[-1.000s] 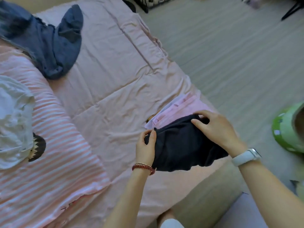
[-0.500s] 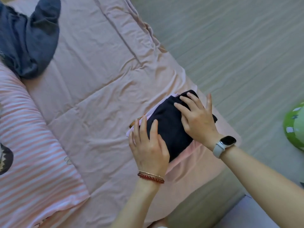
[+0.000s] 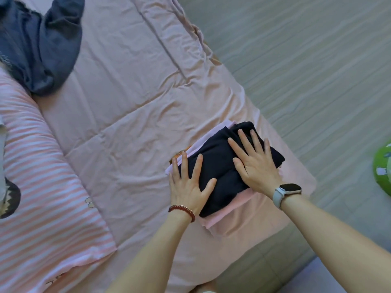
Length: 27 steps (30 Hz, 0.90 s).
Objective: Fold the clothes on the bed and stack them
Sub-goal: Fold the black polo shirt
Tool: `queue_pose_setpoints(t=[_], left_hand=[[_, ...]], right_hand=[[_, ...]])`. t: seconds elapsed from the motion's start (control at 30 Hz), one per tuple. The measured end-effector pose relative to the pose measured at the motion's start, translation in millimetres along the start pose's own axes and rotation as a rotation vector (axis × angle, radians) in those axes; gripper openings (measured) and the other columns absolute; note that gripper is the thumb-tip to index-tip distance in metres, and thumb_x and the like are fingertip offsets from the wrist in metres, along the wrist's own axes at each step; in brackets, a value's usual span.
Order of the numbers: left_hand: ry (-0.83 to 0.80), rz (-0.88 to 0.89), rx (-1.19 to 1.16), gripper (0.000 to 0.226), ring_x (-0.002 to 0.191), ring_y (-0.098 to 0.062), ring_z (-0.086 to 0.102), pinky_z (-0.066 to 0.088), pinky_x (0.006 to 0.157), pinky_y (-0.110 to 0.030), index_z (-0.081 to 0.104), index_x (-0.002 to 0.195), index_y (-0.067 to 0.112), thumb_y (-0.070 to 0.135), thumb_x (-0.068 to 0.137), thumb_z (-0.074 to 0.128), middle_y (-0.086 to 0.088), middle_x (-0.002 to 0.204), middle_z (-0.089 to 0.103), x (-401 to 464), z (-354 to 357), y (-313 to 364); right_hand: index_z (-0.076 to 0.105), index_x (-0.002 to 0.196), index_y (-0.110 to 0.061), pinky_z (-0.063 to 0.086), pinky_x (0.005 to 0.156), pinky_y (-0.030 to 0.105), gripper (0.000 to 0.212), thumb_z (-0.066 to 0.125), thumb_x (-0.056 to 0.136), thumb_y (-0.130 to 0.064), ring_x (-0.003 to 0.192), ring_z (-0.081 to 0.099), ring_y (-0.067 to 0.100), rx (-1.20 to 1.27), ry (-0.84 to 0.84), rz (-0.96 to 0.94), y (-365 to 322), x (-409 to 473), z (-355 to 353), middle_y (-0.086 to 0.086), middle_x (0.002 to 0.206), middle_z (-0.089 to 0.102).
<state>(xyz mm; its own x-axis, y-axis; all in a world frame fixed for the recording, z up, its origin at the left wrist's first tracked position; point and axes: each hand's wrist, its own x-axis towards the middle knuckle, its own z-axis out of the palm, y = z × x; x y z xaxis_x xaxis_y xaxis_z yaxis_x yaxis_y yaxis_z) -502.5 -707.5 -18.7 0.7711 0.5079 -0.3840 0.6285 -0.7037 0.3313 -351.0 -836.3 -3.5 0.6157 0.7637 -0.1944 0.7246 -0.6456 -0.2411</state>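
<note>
A folded black garment [image 3: 220, 166] lies on top of a folded pink garment [image 3: 224, 216] near the bed's right corner. My left hand [image 3: 188, 185] lies flat with straight fingers on the black garment's left end. Flat on its right end presses my right hand [image 3: 254, 166], fingers spread. An unfolded dark blue garment [image 3: 40, 45] lies crumpled at the far left of the pink bed sheet [image 3: 127, 102]. A sliver of a pale garment [image 3: 1, 157] shows at the left edge.
A pink-and-white striped quilt [image 3: 48, 204] covers the bed's left side. The bed's edge runs diagonally on the right, with grey floor [image 3: 306, 70] beyond it. A green object [image 3: 383, 172] sits on the floor at the right edge.
The black garment went from being held above the pink one to lying on the stack. Both hands let go of it and now press flat on top.
</note>
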Motion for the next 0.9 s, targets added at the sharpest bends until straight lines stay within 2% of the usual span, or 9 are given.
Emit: queue_pose_setpoints(t=[0.07,0.2,0.3,0.4,0.57,0.67,0.73,0.8,0.9], left_hand=[[0.025,-0.002,-0.073,0.079,0.144,-0.028,-0.008,0.002,0.115,-0.05,0.012,0.148,0.035,0.066,0.075,0.013,-0.003,0.158,-0.002,-7,-15,-1],[0.335,-0.029,-0.149,0.057,0.133,-0.038,0.037,0.027,0.101,-0.062,0.04,0.135,0.023,0.042,0.082,0.037,-0.016,0.142,0.043,-34,-53,-31],[0.423,-0.119,-0.153,0.051,0.117,-0.04,0.053,0.041,0.091,-0.061,0.058,0.12,0.011,0.036,0.079,0.042,-0.02,0.126,0.056,-57,-83,-79],[0.433,-0.226,-0.158,0.05,0.104,-0.04,0.061,0.047,0.084,-0.056,0.065,0.109,0.004,0.032,0.076,0.041,-0.023,0.115,0.061,-85,-107,-140],[0.513,-0.408,-0.262,0.05,0.1,-0.038,0.061,0.049,0.084,-0.048,0.064,0.11,0.003,0.028,0.076,0.038,-0.02,0.112,0.062,-154,-140,-246],[0.539,-0.552,-0.282,0.042,0.116,-0.038,0.051,0.041,0.096,-0.047,0.059,0.12,0.002,0.015,0.082,0.048,-0.02,0.123,0.056,-198,-146,-314],[0.497,-0.628,-0.275,0.042,0.126,-0.033,0.042,0.033,0.104,-0.044,0.053,0.128,0.005,0.01,0.086,0.053,-0.017,0.134,0.049,-221,-144,-364],[0.44,-0.666,-0.286,0.046,0.132,-0.028,0.034,0.029,0.108,-0.042,0.046,0.135,0.012,0.016,0.09,0.052,-0.011,0.142,0.04,-234,-140,-412],[0.31,-0.691,-0.299,0.052,0.138,-0.023,0.022,0.026,0.11,-0.041,0.031,0.143,0.021,0.029,0.094,0.045,-0.005,0.151,0.026,-239,-128,-479]], right_hand=[[0.045,0.136,-0.016,0.02,0.103,0.068,0.05,0.035,0.088,-0.029,0.135,0.03,0.04,-0.009,0.139,0.005,-19,-2,-11,0.015,0.146,0.039],[0.059,0.117,-0.007,0.024,0.105,0.061,0.04,0.039,0.083,-0.015,0.131,0.037,0.038,0.146,0.403,-0.032,-81,-7,-32,0.018,0.136,0.049],[0.062,0.109,-0.003,0.041,0.099,0.052,0.038,0.038,0.082,-0.014,0.119,0.05,0.034,0.314,0.362,-0.12,-145,-6,-38,0.016,0.121,0.059],[0.064,0.107,-0.003,0.048,0.092,0.045,0.042,0.036,0.081,-0.02,0.107,0.059,0.033,0.4,0.218,-0.155,-213,-6,-32,0.013,0.111,0.064],[0.066,0.101,-0.003,0.053,0.079,0.042,0.044,0.034,0.078,-0.022,0.088,0.064,0.036,0.448,0.013,-0.22,-325,-18,6,0.013,0.097,0.067],[0.062,0.112,-0.003,0.047,0.088,0.041,0.044,0.035,0.084,-0.022,0.102,0.058,0.035,0.438,-0.1,-0.245,-388,-34,34,0.014,0.109,0.064],[0.056,0.122,-0.005,0.039,0.097,0.036,0.037,0.041,0.091,-0.015,0.115,0.051,0.031,0.41,-0.165,-0.27,-429,-42,53,0.012,0.121,0.058],[0.049,0.131,-0.008,0.034,0.099,0.03,0.038,0.045,0.093,-0.011,0.122,0.045,0.026,0.39,-0.214,-0.302,-468,-41,73,0.009,0.13,0.051],[0.043,0.136,-0.01,0.039,0.093,0.032,0.041,0.045,0.095,-0.014,0.119,0.045,0.025,0.366,-0.205,-0.309,-528,-21,102,0.008,0.132,0.048]])
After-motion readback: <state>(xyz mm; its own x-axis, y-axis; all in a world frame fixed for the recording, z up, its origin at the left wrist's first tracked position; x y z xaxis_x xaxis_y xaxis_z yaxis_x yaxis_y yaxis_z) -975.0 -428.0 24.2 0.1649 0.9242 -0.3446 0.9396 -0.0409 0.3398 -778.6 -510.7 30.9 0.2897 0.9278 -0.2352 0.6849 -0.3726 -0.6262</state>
